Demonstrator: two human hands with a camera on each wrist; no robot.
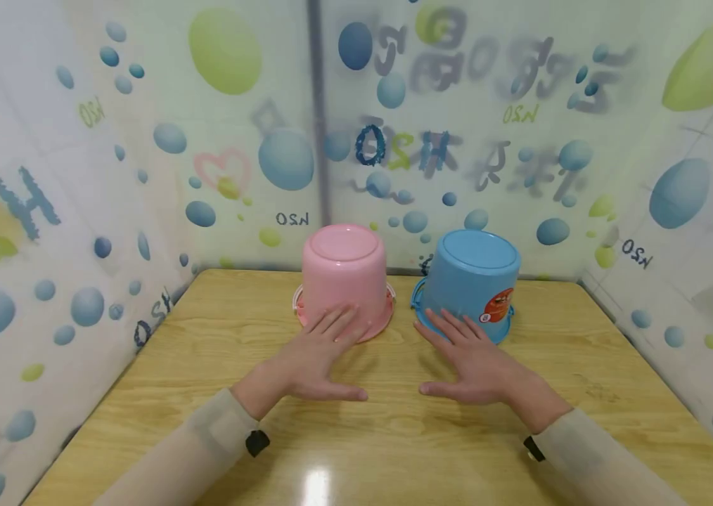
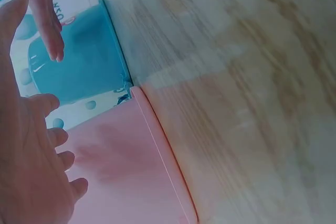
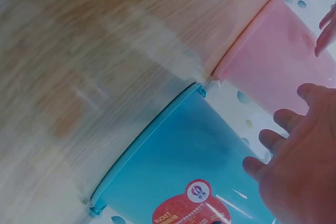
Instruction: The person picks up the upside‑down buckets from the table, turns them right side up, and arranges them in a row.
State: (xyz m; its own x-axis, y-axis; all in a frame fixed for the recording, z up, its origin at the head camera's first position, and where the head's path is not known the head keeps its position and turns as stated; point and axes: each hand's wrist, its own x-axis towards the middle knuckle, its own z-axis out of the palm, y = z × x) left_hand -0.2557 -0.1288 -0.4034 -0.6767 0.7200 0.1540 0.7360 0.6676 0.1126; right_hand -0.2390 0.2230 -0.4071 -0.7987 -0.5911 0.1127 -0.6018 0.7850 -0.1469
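A pink bucket (image 1: 345,274) stands upside down on the table, its rim on the wood and its handle lowered around the base. To its right is a blue bucket (image 1: 467,277), also bottom up, with a red label on its side. My left hand (image 1: 315,362) is held palm down in front of the pink bucket, fingers straight and overlapping its lower side in the head view. In the same way, my right hand (image 1: 473,362) is spread before the blue bucket. Neither hand grips anything. Whatever lies beneath the buckets is hidden.
The wooden table (image 1: 388,457) reaches to a patterned curtain (image 1: 496,183) close behind the buckets. More of this bubble-printed cloth hangs at the left and right sides. A narrow gap separates the two buckets.
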